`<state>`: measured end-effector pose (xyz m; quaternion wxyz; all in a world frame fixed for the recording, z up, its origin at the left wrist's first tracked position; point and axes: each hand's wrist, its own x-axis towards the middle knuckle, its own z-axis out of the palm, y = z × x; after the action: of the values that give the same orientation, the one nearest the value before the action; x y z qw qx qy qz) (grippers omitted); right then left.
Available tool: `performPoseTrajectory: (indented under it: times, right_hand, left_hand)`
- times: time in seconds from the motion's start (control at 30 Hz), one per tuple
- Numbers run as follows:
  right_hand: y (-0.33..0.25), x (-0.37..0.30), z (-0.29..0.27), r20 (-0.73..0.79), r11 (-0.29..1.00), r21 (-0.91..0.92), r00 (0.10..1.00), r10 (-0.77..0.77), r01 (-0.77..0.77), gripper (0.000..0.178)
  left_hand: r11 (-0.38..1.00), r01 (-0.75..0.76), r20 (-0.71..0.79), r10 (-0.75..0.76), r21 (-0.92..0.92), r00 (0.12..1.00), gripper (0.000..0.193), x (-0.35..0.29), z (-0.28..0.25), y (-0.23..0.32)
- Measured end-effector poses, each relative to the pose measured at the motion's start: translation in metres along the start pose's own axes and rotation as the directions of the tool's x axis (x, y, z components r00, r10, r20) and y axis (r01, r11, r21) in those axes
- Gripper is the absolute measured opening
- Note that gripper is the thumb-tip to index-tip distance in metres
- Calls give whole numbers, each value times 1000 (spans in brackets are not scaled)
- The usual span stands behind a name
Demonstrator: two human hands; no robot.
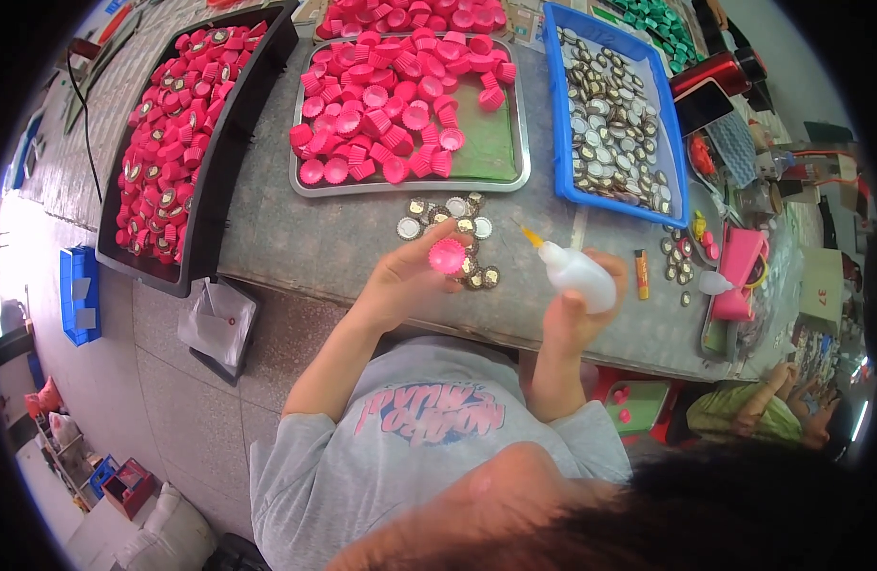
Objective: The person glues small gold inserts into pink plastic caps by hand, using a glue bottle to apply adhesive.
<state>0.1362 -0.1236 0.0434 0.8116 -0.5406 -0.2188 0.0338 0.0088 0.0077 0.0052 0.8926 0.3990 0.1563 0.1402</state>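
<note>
Between the fingers of my left hand (396, 283) is a pink fluted cap (447, 256), its hollow side facing up. My right hand (573, 322) grips a white squeeze bottle (577, 278) with a thin yellow nozzle (530, 236) tilted up toward the left. The nozzle tip is apart from the cap. Several small round badges (483, 227), some gold and dark, some white side up, lie loose on the table around my left fingers, which hide part of them.
A metal tray (410, 188) heaped with pink caps stands ahead. At left is a black crate (206, 205) of pink caps with badges; at right, a blue tray (560, 143) of badges. A small yellow tube (642, 275) lies right of the bottle. Another person (752, 409) sits at far right.
</note>
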Motion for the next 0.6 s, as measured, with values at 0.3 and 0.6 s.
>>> performPoseTrajectory:
  times: [0.3,0.6]
  right_hand:
    - [-2,3,4,271,887,-214,897,-348,409,52]
    - [-3,-1,10,494,734,-255,737,-460,630,49]
  left_hand:
    - [992,70,17,-69,-105,997,45,-1,4,4]
    - [985,131,72,-123,-113,990,46,-4,-2,3]
